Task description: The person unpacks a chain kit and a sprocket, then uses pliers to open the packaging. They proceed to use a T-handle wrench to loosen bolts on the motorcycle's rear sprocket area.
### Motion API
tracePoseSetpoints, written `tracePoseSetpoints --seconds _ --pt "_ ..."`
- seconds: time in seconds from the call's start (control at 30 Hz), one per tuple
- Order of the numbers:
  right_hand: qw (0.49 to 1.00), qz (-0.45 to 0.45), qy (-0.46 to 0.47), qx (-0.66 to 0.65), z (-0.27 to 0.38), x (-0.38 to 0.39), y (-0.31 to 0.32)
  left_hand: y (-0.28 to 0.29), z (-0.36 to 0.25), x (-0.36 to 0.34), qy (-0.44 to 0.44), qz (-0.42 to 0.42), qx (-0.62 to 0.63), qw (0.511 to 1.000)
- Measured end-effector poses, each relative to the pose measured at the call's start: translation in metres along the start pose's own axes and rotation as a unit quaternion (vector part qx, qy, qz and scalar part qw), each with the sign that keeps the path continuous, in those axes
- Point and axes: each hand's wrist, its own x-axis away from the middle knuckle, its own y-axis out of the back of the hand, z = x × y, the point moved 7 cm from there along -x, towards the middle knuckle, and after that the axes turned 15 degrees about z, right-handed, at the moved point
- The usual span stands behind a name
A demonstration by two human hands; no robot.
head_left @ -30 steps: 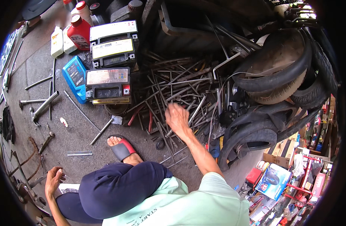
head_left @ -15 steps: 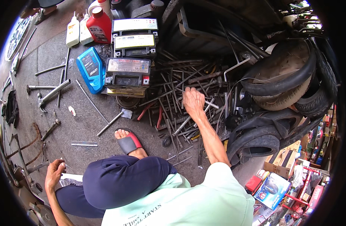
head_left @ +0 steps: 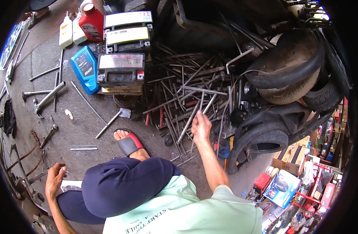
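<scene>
Cloth [head_left: 9,117], black and crumpled, lies on the grey floor at the far left, with a hammer [head_left: 51,94] among loose metal bars just to its right. Lower down, the left hand [head_left: 56,177] hangs beside the bent legs in dark blue trousers [head_left: 124,187], its fingers loosely curled; whether they hold something small, I cannot tell. A white bottle [head_left: 66,33] stands near the top edge, and a blue bottle [head_left: 85,70] lies below and to the right of it. A red bottle [head_left: 91,24] comes next, just beside a row of black batteries [head_left: 121,68] with pale labels. Below these, a foot in a black and red sandal [head_left: 128,142] rests on the floor. A tangled heap of metal rods [head_left: 189,121] fills the middle. Over its near right part, the right hand [head_left: 202,126] has its fingers closed around the stem of a T-shaped metal tool [head_left: 202,102], the crossbar pointing away from the person; whether the tool touches the rods below, I cannot tell. Farther right, worn tyres [head_left: 266,144] are piled up, with a blue and white box [head_left: 282,187] among goods at the lower right.
</scene>
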Motion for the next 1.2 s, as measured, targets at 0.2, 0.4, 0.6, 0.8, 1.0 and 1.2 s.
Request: tracePoseSetpoints --seconds 0.2,0.4,0.6,0.8,1.0,1.2 --pt "0.948 0.125 -0.027 -0.292 0.042 -0.009 -0.013 -0.008 -0.049 0.011 -0.04 -0.036 -0.105 0.993" --pt "0.941 0.175 -0.014 -0.289 0.045 0.019 -0.03 -0.042 -0.093 0.047 -0.09 -0.034 -0.204 0.974" --pt "0.97 0.088 0.003 -0.226 0.023 0.075 0.005 -0.086 -0.19 0.076 -0.287 0.043 -0.343 0.893" --pt "0.981 -0.057 -0.011 -0.186 -0.032 0.166 0.083 -0.108 -0.194 0.079 -0.324 0.127 -0.435 0.831" --pt "0.97 -0.212 -0.083 -0.087 -0.117 0.267 0.123 -0.117 -0.205 0.057 -0.37 0.153 -0.477 0.782" --pt "0.965 -0.206 -0.16 -0.007 -0.164 0.292 0.129 -0.118 -0.205 0.059 -0.374 0.162 -0.496 0.766"
